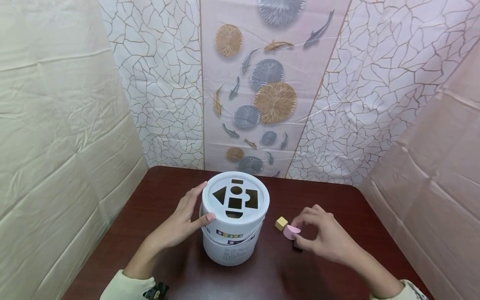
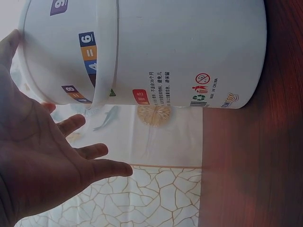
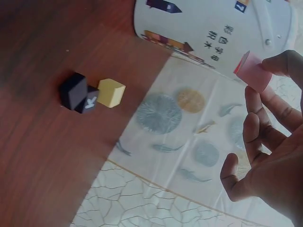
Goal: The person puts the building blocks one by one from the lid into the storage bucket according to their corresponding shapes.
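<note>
A white bucket [image 1: 230,255] stands upright, its lid [image 1: 219,211] cut with several shaped holes. My left hand [image 1: 176,225] rests against the left side of the lid's rim, fingers spread and fairly straight. To the right of the bucket, my right hand [image 1: 324,233] pinches a pink half-round block [image 3: 255,73] between thumb and fingers, held above the table. A yellow block [image 1: 281,223] lies between the bucket and that hand. Black block pieces [image 3: 73,92], one marked with a white K, sit beside the yellow block; in the head view the right hand partly hides them.
The dark red-brown table [image 1: 168,183] carries everything. Patterned cloth [image 1: 161,104] hangs behind its far edge, with plain cloth at both sides. The bucket's white handle [image 2: 106,52] hangs down against its side.
</note>
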{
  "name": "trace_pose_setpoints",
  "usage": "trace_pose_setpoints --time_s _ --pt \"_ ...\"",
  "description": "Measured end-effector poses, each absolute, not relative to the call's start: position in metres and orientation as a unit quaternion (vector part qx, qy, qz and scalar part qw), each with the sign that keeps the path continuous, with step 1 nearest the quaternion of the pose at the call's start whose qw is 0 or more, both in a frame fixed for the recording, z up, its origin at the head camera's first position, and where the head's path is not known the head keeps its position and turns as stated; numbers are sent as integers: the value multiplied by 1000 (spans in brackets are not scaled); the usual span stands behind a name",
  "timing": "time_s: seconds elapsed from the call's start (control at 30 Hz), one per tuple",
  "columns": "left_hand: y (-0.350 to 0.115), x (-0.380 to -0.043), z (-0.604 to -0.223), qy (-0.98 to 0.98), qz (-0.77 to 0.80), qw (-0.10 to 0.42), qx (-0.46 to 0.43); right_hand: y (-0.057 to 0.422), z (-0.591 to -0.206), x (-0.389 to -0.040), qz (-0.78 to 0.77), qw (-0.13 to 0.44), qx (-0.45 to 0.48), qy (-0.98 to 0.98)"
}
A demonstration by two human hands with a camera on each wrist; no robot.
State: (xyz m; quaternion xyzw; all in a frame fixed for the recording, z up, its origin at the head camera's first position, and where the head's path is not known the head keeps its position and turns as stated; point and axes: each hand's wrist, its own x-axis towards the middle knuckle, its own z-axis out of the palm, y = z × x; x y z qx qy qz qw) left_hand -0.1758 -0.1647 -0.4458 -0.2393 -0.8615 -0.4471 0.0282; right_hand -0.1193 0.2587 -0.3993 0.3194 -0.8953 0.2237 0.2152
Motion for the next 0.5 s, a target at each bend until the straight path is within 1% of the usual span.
trace_pose_setpoints --time_s 0.5 --pt "-164 -176 -445 -863 -447 21 -235 245 -371 -129 240 238 375 -863"
